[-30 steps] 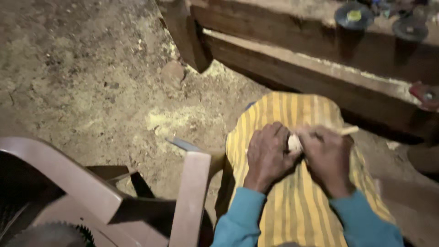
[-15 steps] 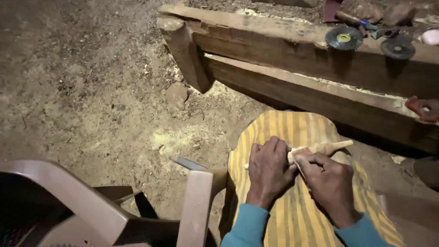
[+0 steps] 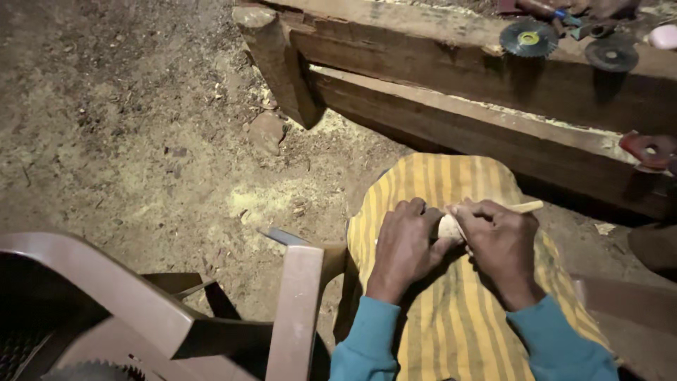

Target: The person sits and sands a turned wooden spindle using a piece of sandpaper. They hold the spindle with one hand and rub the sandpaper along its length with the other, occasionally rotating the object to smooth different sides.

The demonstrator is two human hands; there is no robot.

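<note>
small pale wooden piece (image 3: 450,226) with a thin stem sits on the yellow striped cloth (image 3: 451,331) over the lap, pinched between both hands, probably so the cloth pads it and catches dust. left hand (image 3: 405,247) fingers curl closed on its rounded end; right hand (image 3: 497,243) closes around the stem side. beyond: wooden beam (image 3: 451,77) carrying saw discs (image 3: 529,39), brown plastic chair (image 3: 141,317) at left.

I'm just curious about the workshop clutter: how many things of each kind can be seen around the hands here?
Round saw blades on the beam: 2
Pale wooden piece held in both hands: 1
Yellow striped cloth under the hands: 1
Brown plastic chair: 1
Stone on the ground: 1
Total: 6
</note>
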